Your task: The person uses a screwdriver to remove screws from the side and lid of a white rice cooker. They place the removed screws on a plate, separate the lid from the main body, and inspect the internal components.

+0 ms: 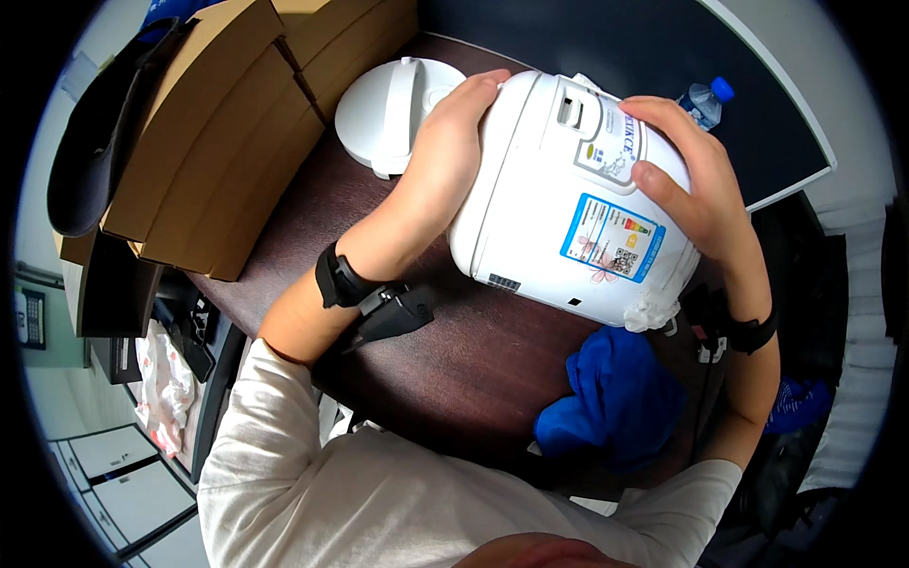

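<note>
A white rice cooker (530,180) is tipped onto its side, with its control panel and a blue-edged label facing up. My left hand (454,123) presses against its left end, the fingertips at the far edge. Across its right part, my right hand (691,180) is curved over the body with the thumb on the front near the panel. Both hands grip the cooker between them. White crumpled plastic (653,312) sits at its near right corner. Left of the cooker, a round white lid (374,118) with a raised bar lies on the dark table (454,350).
Tall cardboard boxes (218,161) stand at the far left. A blue cloth (615,398) lies bunched up near my right forearm. A clear bottle with a blue cap (703,104) is beyond my right hand, by a dark panel (757,123).
</note>
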A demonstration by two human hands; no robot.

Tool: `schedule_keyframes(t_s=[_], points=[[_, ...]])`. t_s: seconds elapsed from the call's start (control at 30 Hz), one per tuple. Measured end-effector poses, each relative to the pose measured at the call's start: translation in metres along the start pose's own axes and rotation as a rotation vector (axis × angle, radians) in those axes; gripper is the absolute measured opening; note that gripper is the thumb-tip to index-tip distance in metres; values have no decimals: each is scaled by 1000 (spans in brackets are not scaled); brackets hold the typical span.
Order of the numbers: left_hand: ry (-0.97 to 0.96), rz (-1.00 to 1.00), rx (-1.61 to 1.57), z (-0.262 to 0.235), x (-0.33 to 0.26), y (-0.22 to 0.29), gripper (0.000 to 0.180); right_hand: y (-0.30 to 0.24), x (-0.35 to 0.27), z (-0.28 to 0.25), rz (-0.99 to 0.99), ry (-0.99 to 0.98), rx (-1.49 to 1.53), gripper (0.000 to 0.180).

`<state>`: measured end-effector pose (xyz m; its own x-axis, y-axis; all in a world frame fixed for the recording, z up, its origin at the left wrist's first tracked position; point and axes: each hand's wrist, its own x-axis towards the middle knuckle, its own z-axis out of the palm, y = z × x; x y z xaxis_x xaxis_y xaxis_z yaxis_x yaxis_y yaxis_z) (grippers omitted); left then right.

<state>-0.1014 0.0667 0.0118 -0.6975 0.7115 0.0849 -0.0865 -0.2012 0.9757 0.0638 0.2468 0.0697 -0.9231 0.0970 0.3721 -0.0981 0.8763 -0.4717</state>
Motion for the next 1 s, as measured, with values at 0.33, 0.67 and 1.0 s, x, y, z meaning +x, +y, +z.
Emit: schedule_keyframes(t_s=[0.33, 0.67, 1.0], points=[[-48, 64, 97, -2, 1, -4, 47, -5, -2, 4, -2, 78, -17, 49], [14, -81, 17, 5, -12, 11, 44, -5, -2, 0, 201, 140, 387, 39], [-110, -172, -174, -13, -44, 24, 46, -6, -3, 0, 297, -58, 612, 47]])
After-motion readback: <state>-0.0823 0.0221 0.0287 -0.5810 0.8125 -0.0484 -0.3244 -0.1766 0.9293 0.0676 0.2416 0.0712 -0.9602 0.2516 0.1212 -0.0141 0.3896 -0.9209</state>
